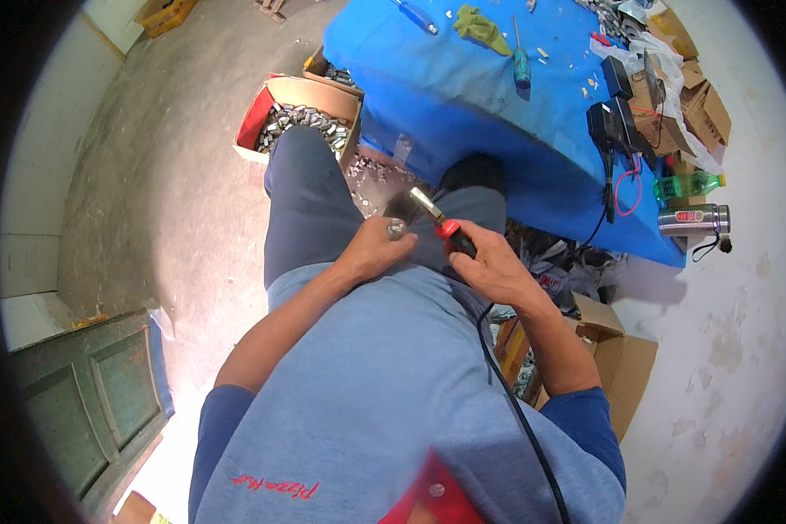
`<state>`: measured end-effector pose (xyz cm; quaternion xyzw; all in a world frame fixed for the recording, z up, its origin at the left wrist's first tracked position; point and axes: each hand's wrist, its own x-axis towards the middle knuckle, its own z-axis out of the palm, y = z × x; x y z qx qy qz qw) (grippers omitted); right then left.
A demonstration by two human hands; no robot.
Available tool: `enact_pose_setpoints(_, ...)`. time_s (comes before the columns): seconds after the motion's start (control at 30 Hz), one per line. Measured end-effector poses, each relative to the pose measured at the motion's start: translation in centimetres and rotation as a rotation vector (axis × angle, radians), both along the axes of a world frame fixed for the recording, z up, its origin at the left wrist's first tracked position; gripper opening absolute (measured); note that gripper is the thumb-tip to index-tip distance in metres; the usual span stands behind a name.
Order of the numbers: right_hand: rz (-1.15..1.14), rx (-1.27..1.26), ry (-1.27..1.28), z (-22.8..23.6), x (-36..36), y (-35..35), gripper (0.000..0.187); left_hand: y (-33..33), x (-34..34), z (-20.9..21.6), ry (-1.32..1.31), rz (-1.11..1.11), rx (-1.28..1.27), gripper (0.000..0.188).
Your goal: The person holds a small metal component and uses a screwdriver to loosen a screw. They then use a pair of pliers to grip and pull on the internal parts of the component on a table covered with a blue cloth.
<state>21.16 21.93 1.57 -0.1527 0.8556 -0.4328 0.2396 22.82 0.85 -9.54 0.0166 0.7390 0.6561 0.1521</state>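
My left hand (pixel 374 251) is closed, pinching a small silvery metal piece (pixel 396 229) above my lap. In my right hand (pixel 495 265) is a hand tool (pixel 448 230) with a red and black handle and a narrow silver metal head; its exact kind is unclear. The fingers are wrapped round its handle, and the head points away from me, close to the metal piece but apart from it. Just beyond my left hand is a dark, blurred shape (pixel 402 208) that I cannot make out. A black cord (pixel 508 393) runs down past my right forearm.
Between my left knee and the blue-covered table (pixel 463 113) stands a cardboard box (pixel 341 98) of small metal pieces (pixel 310 120). Screwdrivers (pixel 521 70), a green glove (pixel 480 31), black power adapters (pixel 616 122), a green bottle (pixel 688 185) and a steel flask (pixel 694 220) lie on the table.
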Motion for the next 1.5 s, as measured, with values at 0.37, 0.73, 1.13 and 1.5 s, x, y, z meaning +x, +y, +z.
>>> enact_pose_setpoints(0.37,0.303,0.503,0.146,0.6,0.2,0.7,0.045,0.4,0.0,-0.5,0.03,0.103,-0.102,0.029)
enact_pose_setpoints(0.73,0.155,0.422,0.195,-1.6,3.1,-1.6,0.052,0.7,-0.1,-0.9,0.084,0.262,-0.273,0.031)
enact_pose_setpoints(1.13,0.112,0.472,0.451,-3.5,3.7,-2.5,0.063,1.3,-0.2,0.0,0.164,0.351,-0.415,0.027)
enact_pose_setpoints(1.5,0.088,0.401,0.348,-2.7,3.2,-3.6,0.044,1.2,-0.2,1.5,0.194,0.403,-0.454,0.018)
